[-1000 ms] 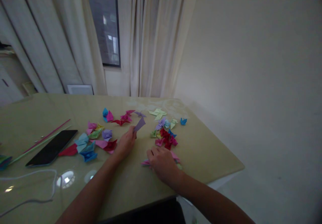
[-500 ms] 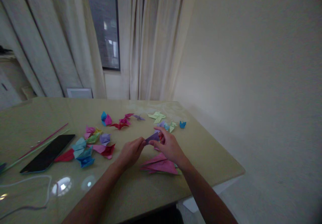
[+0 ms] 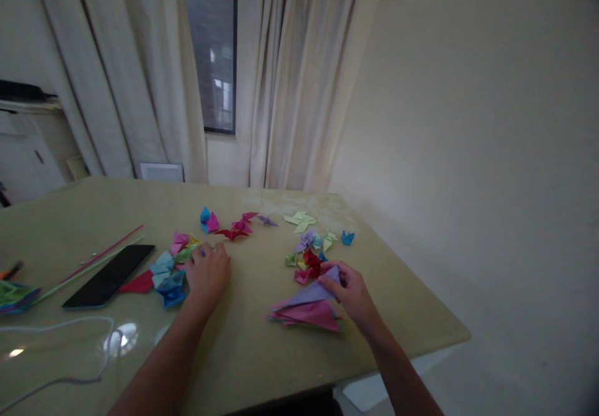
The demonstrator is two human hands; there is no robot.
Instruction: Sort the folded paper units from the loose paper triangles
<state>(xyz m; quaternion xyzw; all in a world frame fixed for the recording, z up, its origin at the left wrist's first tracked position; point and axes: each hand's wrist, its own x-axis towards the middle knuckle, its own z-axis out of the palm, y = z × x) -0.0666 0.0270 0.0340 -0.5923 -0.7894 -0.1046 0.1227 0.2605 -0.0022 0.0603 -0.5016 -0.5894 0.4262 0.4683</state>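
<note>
My right hand [image 3: 352, 290] pinches a purple folded paper [image 3: 311, 292] and holds it on top of a small stack of folded pink papers [image 3: 309, 314] near the table's front. My left hand [image 3: 208, 272] rests palm down, fingers curled, on a cluster of folded paper pieces [image 3: 171, 274] in blue, pink, green and purple; whether it grips one is hidden. More coloured folded pieces [image 3: 309, 257] lie just beyond my right hand.
The beige table [image 3: 262, 353] has a black phone [image 3: 108, 275], thin pink and green sticks [image 3: 100, 255], a white cable [image 3: 60, 378] and coloured paper sheets [image 3: 14, 294] on its left. Curtains, a window and a bare wall stand behind. The table's right edge drops off by my right hand.
The purple paper passed from my left hand to my right, which has laid it on the pink stack. My left hand has moved left onto the cluster of folded pieces.
</note>
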